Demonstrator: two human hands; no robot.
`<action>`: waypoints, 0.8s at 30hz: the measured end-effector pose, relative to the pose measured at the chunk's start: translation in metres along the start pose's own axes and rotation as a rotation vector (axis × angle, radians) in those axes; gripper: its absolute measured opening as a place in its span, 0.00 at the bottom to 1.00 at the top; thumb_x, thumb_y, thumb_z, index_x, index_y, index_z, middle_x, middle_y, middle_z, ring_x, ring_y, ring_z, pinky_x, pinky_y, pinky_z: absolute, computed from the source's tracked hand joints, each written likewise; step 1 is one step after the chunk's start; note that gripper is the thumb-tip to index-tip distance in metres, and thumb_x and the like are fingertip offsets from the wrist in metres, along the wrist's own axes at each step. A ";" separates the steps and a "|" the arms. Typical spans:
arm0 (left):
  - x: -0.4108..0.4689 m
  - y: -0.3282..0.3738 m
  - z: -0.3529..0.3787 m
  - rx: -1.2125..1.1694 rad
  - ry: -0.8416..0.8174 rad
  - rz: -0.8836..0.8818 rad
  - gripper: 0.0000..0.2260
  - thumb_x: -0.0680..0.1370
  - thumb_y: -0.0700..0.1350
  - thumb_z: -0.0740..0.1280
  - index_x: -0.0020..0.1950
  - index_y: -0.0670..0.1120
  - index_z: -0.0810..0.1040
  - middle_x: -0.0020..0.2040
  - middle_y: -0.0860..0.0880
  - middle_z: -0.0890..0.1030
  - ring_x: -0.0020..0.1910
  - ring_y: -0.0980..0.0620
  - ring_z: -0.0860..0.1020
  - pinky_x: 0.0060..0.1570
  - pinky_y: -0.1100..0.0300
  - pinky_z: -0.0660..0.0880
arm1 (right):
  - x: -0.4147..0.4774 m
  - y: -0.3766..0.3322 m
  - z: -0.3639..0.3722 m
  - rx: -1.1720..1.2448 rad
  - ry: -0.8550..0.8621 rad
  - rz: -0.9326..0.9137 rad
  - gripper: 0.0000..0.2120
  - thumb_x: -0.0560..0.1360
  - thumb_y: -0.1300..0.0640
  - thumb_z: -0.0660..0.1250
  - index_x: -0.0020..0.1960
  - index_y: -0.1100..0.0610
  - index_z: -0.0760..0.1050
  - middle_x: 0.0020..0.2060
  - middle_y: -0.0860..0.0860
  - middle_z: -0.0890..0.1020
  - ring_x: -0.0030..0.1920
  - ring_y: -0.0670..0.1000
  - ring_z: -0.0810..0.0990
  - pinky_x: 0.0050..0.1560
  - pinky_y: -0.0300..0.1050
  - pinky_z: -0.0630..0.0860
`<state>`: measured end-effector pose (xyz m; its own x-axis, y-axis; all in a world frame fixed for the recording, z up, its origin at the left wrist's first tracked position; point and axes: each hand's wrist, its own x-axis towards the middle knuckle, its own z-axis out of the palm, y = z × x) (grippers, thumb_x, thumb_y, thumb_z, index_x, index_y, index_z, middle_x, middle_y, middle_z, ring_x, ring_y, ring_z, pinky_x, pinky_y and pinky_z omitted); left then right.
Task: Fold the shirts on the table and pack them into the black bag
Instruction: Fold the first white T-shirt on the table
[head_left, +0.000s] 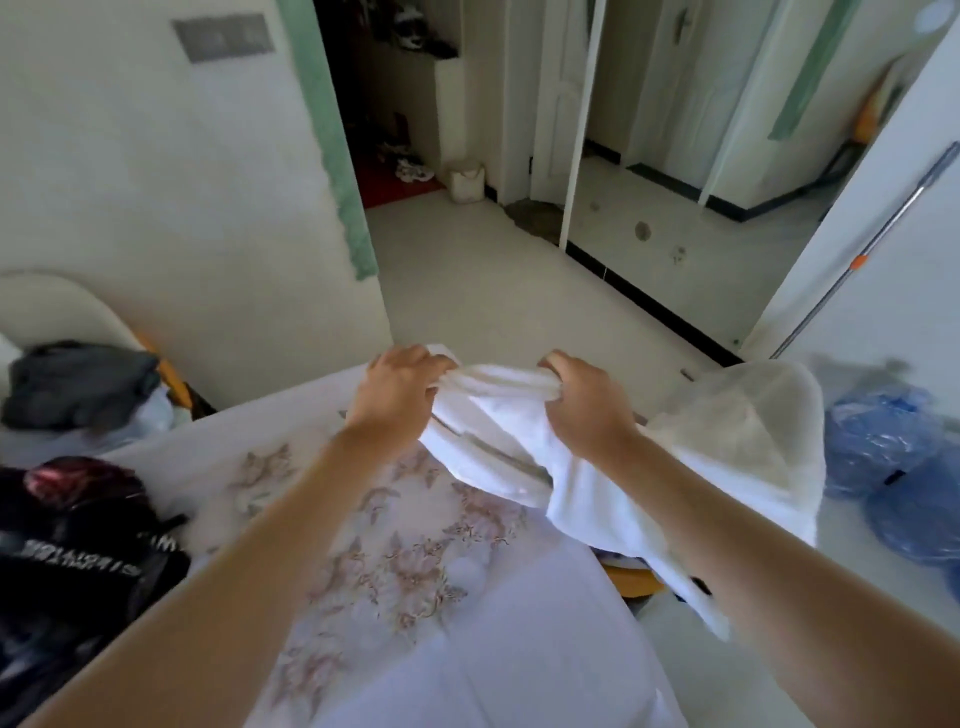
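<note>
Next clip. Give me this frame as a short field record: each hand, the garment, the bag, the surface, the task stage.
left hand: grips the bunched edge of the white shirt
right hand: grips the same edge, apart from the left hand
white shirt: unfolded, hanging from both hands over the table's right side
table: covered with a flowered cloth
black bag: at the table's left, contents unclear
other: pale fluffy garment at right; blue plastic bags beyond it
stage: shirt not yet folded or packed
</note>
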<state>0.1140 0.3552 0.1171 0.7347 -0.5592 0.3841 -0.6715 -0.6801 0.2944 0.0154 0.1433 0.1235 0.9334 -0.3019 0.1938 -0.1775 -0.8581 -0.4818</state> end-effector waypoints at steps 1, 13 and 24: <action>-0.010 -0.023 -0.013 0.009 0.030 -0.039 0.18 0.70 0.30 0.65 0.55 0.44 0.84 0.47 0.43 0.82 0.49 0.38 0.78 0.51 0.47 0.72 | 0.004 -0.026 0.008 0.041 -0.007 -0.050 0.19 0.69 0.65 0.62 0.58 0.52 0.76 0.51 0.51 0.82 0.50 0.59 0.79 0.45 0.47 0.72; -0.191 -0.180 -0.026 0.229 -0.687 -0.409 0.20 0.76 0.37 0.61 0.59 0.59 0.80 0.58 0.54 0.81 0.58 0.50 0.77 0.56 0.59 0.70 | -0.088 -0.161 0.197 0.015 -0.887 -0.183 0.26 0.73 0.59 0.62 0.71 0.48 0.68 0.62 0.50 0.74 0.59 0.56 0.76 0.58 0.52 0.75; -0.156 -0.160 0.049 0.036 -0.745 -0.536 0.25 0.76 0.31 0.56 0.66 0.54 0.76 0.65 0.50 0.76 0.63 0.48 0.75 0.61 0.54 0.72 | -0.006 -0.080 0.220 0.008 -0.759 -0.019 0.18 0.80 0.61 0.57 0.66 0.50 0.77 0.64 0.48 0.79 0.63 0.49 0.77 0.62 0.47 0.74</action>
<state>0.1117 0.5281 -0.0329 0.8275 -0.3178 -0.4628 -0.2290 -0.9438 0.2384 0.0921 0.3051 -0.0273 0.8952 0.0846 -0.4375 -0.1592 -0.8563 -0.4914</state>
